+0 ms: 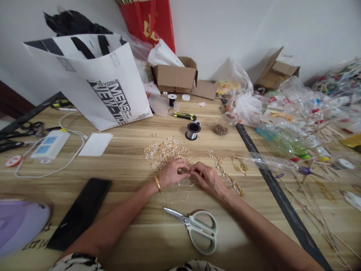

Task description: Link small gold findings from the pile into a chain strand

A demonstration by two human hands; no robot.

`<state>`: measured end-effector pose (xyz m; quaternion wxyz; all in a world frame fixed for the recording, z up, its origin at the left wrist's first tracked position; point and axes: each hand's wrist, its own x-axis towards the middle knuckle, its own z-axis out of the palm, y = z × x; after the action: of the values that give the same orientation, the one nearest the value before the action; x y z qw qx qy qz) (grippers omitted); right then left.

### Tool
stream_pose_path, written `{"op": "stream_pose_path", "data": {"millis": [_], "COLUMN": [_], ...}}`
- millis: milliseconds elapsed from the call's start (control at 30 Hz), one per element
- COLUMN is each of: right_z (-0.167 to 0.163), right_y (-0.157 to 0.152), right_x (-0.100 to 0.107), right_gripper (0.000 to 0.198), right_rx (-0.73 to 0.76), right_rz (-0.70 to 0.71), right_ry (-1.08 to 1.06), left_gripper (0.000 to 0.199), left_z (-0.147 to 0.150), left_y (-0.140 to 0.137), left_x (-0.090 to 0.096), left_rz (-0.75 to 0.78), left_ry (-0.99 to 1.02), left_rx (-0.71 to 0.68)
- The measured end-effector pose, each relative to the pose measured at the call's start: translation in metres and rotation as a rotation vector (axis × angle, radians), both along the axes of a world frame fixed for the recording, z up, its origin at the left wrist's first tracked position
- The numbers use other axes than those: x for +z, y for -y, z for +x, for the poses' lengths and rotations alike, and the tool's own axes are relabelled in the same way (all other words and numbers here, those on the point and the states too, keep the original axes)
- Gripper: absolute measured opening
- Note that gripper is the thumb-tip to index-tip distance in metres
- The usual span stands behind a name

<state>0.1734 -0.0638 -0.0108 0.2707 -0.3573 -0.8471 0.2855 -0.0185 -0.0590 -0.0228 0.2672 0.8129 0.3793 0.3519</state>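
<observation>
My left hand, with a gold bangle at its wrist, and my right hand meet over the table with fingertips pinched together. Whatever lies between the fingertips is too small to make out. Just beyond my left hand spreads a loose pile of gold and clear beads. Under the hands, partly covered, lies a clear and silvery beaded strand. A gold and clear beaded chain runs beside my right hand. Nearer to me rest scissors with pale handles, their blades slightly apart.
Behind the beads stand a wire spool, a yellow-black utility knife and a tipped jar of small beads. A phone and power strip lie left, below a white bag. Plastic bottles crowd the right.
</observation>
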Motion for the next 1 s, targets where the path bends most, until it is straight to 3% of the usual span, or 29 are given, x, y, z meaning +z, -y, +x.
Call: {"op": "stream_pose_path", "data": {"millis": [333, 500, 800, 1000], "right_z": [-0.005, -0.009, -0.011, -0.009], "right_y": [-0.010, -0.016, -0.009, -0.013], "right_x": [0.003, -0.004, -0.010, -0.015], "right_gripper": [0.011, 0.014, 0.019, 0.014], "right_rx": [0.034, 0.011, -0.061, -0.027], "right_rz": [0.076, 0.214, 0.394, 0.350], "right_ry": [0.030, 0.129, 0.187, 0.080], "left_gripper": [0.009, 0.014, 0.011, 0.014], "left_z": [-0.004, -0.005, -0.003, -0.001], "left_y": [0.000, 0.000, 0.000, -0.001], "left_x": [0.007, 0.012, 0.008, 0.008], "left_rz": [-0.047, -0.054, -0.034, -0.025], "left_ry": [0.005, -0.017, -0.036, -0.020], "left_rx": [0.095, 0.173, 0.180, 0.175]}}
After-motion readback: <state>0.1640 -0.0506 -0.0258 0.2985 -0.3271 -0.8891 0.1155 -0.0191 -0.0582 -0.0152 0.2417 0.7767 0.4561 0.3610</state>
